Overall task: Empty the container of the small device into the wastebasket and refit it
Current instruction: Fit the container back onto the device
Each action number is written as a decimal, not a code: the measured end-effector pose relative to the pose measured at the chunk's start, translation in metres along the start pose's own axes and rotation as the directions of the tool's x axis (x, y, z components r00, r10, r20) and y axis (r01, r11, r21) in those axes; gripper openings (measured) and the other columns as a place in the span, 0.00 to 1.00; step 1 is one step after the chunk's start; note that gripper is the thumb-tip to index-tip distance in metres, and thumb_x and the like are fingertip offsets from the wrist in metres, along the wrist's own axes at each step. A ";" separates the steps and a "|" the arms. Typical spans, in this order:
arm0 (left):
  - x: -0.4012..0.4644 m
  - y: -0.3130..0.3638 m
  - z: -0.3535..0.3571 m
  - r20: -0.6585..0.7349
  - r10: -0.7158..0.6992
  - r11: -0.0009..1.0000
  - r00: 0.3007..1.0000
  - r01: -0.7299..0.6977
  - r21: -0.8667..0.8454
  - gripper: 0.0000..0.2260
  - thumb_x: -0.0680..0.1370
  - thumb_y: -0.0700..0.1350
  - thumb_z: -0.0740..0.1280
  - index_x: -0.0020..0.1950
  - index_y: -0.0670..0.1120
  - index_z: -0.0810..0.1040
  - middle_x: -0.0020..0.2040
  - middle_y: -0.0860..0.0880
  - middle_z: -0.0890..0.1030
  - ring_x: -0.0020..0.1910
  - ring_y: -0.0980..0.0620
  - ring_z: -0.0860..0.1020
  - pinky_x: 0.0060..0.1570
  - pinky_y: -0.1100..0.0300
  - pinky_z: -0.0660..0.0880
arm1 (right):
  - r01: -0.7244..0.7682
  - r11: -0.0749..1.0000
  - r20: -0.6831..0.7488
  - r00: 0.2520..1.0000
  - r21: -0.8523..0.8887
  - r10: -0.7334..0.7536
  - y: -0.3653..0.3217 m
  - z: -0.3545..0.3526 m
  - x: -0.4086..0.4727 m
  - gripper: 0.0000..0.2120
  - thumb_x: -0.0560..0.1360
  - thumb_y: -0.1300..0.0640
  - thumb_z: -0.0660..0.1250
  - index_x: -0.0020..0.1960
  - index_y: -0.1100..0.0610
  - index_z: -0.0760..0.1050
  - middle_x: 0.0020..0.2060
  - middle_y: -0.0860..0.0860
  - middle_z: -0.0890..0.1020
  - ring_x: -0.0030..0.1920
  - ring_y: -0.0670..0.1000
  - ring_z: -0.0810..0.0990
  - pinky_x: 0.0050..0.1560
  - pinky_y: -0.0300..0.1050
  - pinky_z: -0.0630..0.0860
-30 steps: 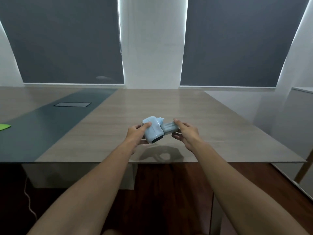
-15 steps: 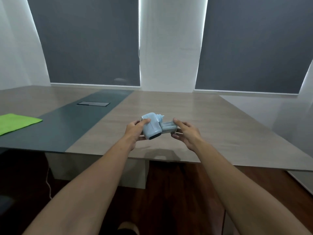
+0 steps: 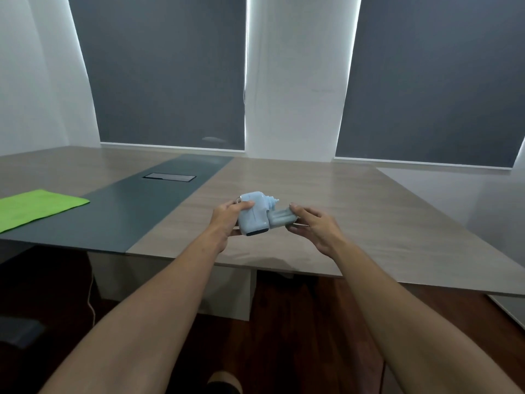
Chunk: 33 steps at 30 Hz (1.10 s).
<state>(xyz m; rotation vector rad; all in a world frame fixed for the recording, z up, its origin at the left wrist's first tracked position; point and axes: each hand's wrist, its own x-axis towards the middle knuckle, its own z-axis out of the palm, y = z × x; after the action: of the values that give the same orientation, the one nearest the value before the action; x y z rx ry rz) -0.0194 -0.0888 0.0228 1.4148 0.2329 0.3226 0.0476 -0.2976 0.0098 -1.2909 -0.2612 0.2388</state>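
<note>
A small pale-blue device point(image 3: 253, 214) is held in the air above the near part of the wooden table point(image 3: 355, 211). My left hand point(image 3: 228, 218) grips its boxy body from the left, thumb on top. A ribbed grey-blue container point(image 3: 281, 218) sticks out of the device's right side, and my right hand point(image 3: 314, 227) pinches its outer end between thumb and fingers. The container still sits against the body. No wastebasket is in view.
A green cloth point(image 3: 34, 207) lies at the table's left edge, on and beside a dark centre strip point(image 3: 136, 211) with a closed cable hatch point(image 3: 169, 176). Dark blinds and a white wall stand behind the table. Brown floor lies below the near edge.
My view has turned left, bringing the green cloth into sight. Both hands keep the same grip on the device, which has stayed above the table's near part.
</note>
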 end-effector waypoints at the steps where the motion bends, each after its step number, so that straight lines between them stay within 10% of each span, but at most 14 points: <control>1: -0.001 0.000 0.000 0.009 0.001 1.000 1.000 -0.001 0.001 0.16 0.72 0.46 0.71 0.59 0.45 0.81 0.49 0.47 0.82 0.43 0.47 0.81 0.35 0.57 0.78 | 0.005 1.000 -0.001 1.000 -0.011 -0.005 -0.001 0.001 -0.001 0.19 0.72 0.56 0.76 0.58 0.68 0.81 0.51 0.61 0.84 0.47 0.57 0.84 0.55 0.52 0.82; 15: -0.003 0.003 -0.006 -0.063 0.010 1.000 0.998 -0.010 0.003 0.20 0.70 0.47 0.76 0.59 0.41 0.78 0.54 0.42 0.82 0.48 0.43 0.82 0.34 0.55 0.79 | -0.056 0.973 -0.080 0.996 -0.225 0.038 0.006 0.050 -0.007 0.22 0.79 0.40 0.60 0.47 0.57 0.82 0.49 0.56 0.85 0.50 0.57 0.82 0.54 0.56 0.82; 21: 0.001 -0.001 -0.045 -0.210 0.052 0.998 0.976 -0.041 0.053 0.27 0.66 0.44 0.80 0.62 0.43 0.75 0.56 0.43 0.81 0.50 0.45 0.82 0.39 0.51 0.82 | -0.106 0.942 0.029 0.992 -0.319 0.122 0.019 0.082 0.001 0.27 0.80 0.38 0.54 0.64 0.55 0.79 0.57 0.54 0.83 0.56 0.60 0.81 0.57 0.56 0.81; 33: 0.035 -0.035 -0.106 -0.524 0.303 0.840 0.796 0.036 0.541 0.26 0.63 0.46 0.79 0.57 0.48 0.71 0.57 0.44 0.80 0.55 0.42 0.79 0.52 0.53 0.74 | -0.056 0.933 -0.160 0.987 -0.356 -0.002 0.051 0.093 0.049 0.20 0.80 0.43 0.60 0.60 0.56 0.81 0.52 0.54 0.83 0.45 0.54 0.80 0.51 0.54 0.82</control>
<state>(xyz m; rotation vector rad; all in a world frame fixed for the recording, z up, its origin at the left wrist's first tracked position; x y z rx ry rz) -0.0210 0.0173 -0.0259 1.8523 0.7888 0.8874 0.0628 -0.1839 -0.0130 -1.6697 -0.1547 0.1118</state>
